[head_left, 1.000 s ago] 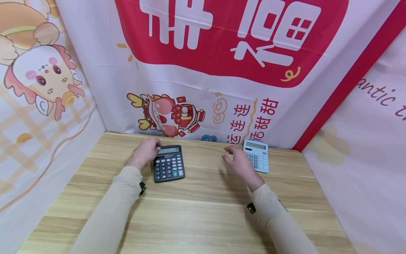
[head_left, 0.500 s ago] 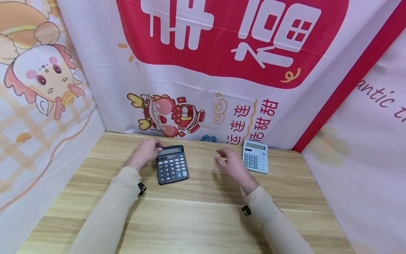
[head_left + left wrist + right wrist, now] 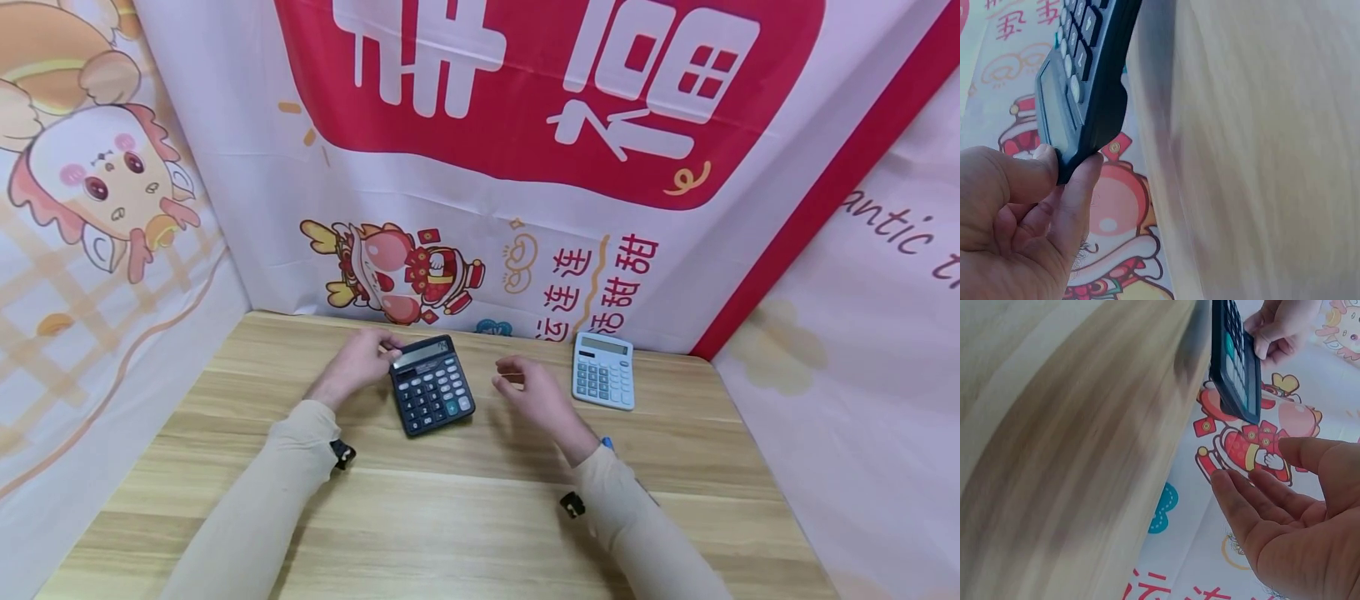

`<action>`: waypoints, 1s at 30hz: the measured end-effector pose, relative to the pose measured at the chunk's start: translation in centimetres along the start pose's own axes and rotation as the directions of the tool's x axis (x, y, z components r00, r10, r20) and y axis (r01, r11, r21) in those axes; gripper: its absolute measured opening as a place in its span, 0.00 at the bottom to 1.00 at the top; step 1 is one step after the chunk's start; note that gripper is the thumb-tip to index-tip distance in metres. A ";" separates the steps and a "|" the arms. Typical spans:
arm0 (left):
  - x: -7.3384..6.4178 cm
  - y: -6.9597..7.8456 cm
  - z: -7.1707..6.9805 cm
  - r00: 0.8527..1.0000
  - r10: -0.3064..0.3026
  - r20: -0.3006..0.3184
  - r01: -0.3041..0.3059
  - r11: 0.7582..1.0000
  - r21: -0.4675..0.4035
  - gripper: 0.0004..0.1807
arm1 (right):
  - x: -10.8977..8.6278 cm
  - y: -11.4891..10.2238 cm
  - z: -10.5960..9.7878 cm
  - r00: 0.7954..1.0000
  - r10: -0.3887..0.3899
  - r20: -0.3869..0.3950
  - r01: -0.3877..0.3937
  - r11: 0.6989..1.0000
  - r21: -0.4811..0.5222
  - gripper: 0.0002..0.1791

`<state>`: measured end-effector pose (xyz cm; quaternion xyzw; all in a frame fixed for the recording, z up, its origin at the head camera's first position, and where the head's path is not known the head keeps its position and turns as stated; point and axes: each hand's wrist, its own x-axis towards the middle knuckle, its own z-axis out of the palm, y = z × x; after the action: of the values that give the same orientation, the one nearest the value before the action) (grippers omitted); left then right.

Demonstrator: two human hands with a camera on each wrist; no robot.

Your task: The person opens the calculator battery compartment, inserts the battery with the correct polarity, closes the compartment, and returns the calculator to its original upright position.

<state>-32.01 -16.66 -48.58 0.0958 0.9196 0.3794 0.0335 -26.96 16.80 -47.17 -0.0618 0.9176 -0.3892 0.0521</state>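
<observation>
My left hand (image 3: 362, 362) pinches a black calculator (image 3: 433, 392) at the top left corner, thumb on the display side and a finger beneath. In the left wrist view the calculator (image 3: 1085, 81) is lifted off the table, its keys facing up. My right hand (image 3: 536, 396) hovers to the right of it, thumb and fingers apart, holding nothing. The right wrist view shows a gap between the right hand (image 3: 1291, 519) and the black calculator (image 3: 1235, 369). A light blue calculator (image 3: 603, 372) lies on the table, right of my right hand.
The wooden table (image 3: 450, 517) ends at a printed cloth backdrop (image 3: 465, 192) behind both calculators. More printed cloth hangs along the left and right sides. A small blue object (image 3: 607, 443) shows at my right wrist.
My left hand has carried the black calculator to the right, and it has turned counterclockwise. My right hand has moved left, away from the light blue calculator, which stays in place.
</observation>
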 end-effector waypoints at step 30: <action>-0.3 1.5 1.2 0.998 0.018 -0.068 -0.028 0.987 -0.157 0.15 | -0.1 0.1 1.7 0.992 0.062 0.107 -0.094 0.943 0.320 0.20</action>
<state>-31.29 -14.82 -48.39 0.0907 0.8861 0.4545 0.0061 -26.67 15.64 -48.38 -0.0345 0.8392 -0.5291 0.1207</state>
